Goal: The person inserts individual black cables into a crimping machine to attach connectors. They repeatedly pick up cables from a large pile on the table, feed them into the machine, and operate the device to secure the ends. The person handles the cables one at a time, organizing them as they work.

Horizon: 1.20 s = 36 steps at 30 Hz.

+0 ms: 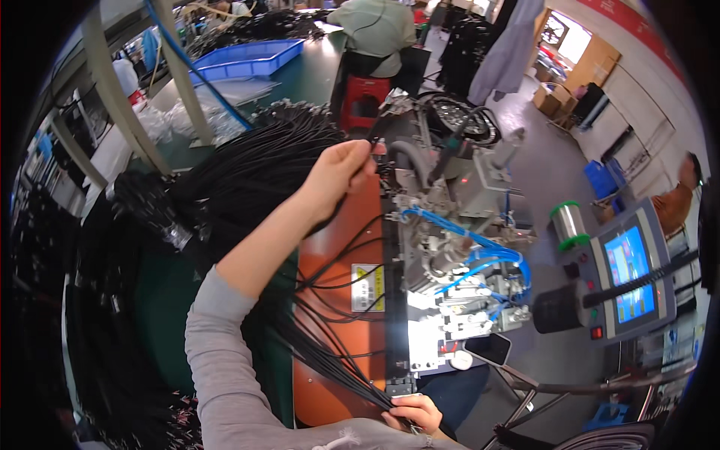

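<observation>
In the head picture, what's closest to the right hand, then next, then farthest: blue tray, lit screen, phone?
From the right hand:
1. Phone: just ahead, slightly right.
2. Lit screen: farther off, well right.
3. Blue tray: far ahead, left.

a pale grey floor [551, 146] runs back along the right, catching a whitish sheen toward a bright window-like opening [575, 39], with a tan wooden panel [597, 61] beside it and an open cardboard box [550, 97] near its foot. a whitish wall [641, 94] curves down the right side under a red banner [637, 26], with blue bins [598, 178] on the floor below. at upper left, pale upright posts [112, 90] stand by a long green-topped table [311, 73], and a red plastic stool [365, 91] sits near its edge.
</observation>
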Motion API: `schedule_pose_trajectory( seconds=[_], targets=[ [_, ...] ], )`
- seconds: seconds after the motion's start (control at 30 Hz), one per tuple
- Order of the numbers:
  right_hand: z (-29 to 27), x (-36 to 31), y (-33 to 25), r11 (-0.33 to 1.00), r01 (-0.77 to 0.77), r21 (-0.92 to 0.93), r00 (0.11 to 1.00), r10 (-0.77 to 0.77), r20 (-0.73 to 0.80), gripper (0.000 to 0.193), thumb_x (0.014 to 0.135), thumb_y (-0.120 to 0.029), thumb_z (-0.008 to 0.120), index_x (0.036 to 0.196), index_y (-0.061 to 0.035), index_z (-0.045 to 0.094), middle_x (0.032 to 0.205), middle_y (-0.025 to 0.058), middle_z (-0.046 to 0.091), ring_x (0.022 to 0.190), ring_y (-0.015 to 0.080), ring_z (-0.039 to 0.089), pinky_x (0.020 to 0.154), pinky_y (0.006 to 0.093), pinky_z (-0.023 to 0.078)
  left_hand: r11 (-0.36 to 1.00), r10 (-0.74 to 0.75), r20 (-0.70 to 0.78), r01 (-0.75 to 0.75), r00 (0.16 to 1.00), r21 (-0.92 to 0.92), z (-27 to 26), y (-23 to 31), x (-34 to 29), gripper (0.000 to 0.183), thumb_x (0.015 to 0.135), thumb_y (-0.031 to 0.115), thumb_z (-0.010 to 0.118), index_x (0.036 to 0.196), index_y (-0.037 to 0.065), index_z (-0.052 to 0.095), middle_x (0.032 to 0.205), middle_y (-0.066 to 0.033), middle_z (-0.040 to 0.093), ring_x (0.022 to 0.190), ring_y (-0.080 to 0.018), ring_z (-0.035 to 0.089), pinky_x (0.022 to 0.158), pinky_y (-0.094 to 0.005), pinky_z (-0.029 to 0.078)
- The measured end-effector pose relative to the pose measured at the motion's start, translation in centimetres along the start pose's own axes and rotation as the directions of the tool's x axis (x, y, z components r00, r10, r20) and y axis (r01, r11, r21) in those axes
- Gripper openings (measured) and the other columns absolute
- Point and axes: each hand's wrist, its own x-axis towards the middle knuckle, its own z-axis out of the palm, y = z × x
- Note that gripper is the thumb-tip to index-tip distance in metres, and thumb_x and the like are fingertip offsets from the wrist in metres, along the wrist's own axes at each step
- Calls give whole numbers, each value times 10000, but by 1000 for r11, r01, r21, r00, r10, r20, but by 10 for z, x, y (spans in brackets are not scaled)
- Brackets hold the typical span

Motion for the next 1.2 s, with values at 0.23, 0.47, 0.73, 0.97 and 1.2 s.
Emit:
schedule_pose_trajectory(
  seconds=[0.23,0.47,0.73,0.97,1.2],
  targets=[
    [-7,-9,5,999,39,-29,997,-37,68,274,590,-29,823,797,-64,647,826,107,614,665,169,628,595,264,529,960,240,-239,-267,941,-86,33,13,-87,234,969,199,487,1048,-6,567,845,-80,649,604,-65,516,523,-194,403],
    [3,5,-12,999,-31,25,999,32,-14,254,642,60,776,841,-8,635,818,150,623,715,239,626,598,300,502,954,220,-250,-261,943,-146,32,8,-104,254,962,231,501,1055,5,572,884,-113,666,613,-87,551,536,-209,427],
    [-3,-13,-13,978,-205,39,978,204,37,264,652,49,784,858,2,626,778,146,620,688,233,616,576,304,486,956,227,-217,-260,949,-137,31,7,-114,235,955,195,516,1072,-1,570,896,-126,672,623,-84,574,544,-197,444],
    [2,2,-12,988,-131,76,991,130,23,248,657,37,788,831,-3,614,761,147,619,650,236,604,566,312,480,953,270,-234,-294,934,-73,35,5,-113,219,941,135,532,1092,-16,579,917,-153,676,640,-81,587,554,-194,466],
    [-2,6,-16,994,-105,-22,993,106,47,256,633,32,802,818,-19,632,839,148,611,710,243,619,594,309,491,938,317,-233,-340,919,-67,36,1,-114,222,930,125,552,1096,-19,584,913,-155,676,638,-85,591,550,-193,468]
  ],
)
